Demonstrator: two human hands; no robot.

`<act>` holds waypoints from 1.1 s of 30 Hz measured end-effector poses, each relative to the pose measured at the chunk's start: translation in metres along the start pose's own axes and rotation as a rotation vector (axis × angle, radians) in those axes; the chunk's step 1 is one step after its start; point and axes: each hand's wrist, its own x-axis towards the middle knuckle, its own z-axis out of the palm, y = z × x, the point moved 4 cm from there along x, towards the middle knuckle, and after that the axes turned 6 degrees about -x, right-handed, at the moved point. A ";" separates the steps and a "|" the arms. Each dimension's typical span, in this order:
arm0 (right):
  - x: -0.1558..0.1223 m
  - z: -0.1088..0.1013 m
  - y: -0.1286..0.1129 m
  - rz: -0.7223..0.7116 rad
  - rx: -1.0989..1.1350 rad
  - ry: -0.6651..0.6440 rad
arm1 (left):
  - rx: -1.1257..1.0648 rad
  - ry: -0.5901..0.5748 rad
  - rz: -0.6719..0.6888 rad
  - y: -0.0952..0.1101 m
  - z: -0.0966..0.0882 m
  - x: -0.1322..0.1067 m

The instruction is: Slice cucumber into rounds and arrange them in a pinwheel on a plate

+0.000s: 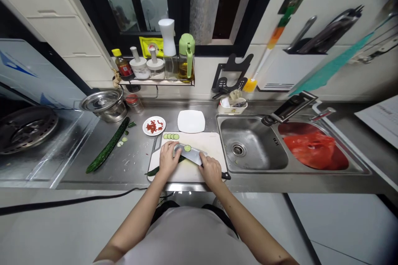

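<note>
A cleaver-like kitchen knife (196, 157) lies slantwise over the white cutting board (214, 143), its black handle gripped in my right hand (212, 170). One round cucumber slice (187, 148) clings to the flat of the blade. Under the knife, a dark green cucumber (152, 172) runs along the board, with my left hand (168, 160) closed over it. The left fingertips are close to the far end of the blade; whether they touch it I cannot tell. A short row of cucumber slices (171, 136) rests at the board's upper left.
Behind the board are a plate of chopped red pieces (154, 126) and a white square plate (191, 121). Left of it lie a whole cucumber (108, 145) and a lidded steel pot (107, 105). The sink (252, 166), with a red bag (311, 149) in its far basin, is at right.
</note>
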 end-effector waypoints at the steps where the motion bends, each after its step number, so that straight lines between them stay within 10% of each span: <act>1: 0.000 -0.001 0.000 -0.012 -0.007 0.002 | 0.015 -0.040 0.029 0.004 0.000 0.004; 13: -0.007 0.004 0.004 -0.068 -0.020 -0.003 | -0.007 -0.232 0.066 0.019 0.017 0.013; 23: -0.006 0.013 0.034 0.051 -0.036 -0.006 | -0.174 0.046 -0.599 -0.030 0.017 0.033; 33: -0.002 0.021 0.046 0.113 0.002 -0.017 | 0.024 -0.058 -0.698 -0.050 0.039 0.070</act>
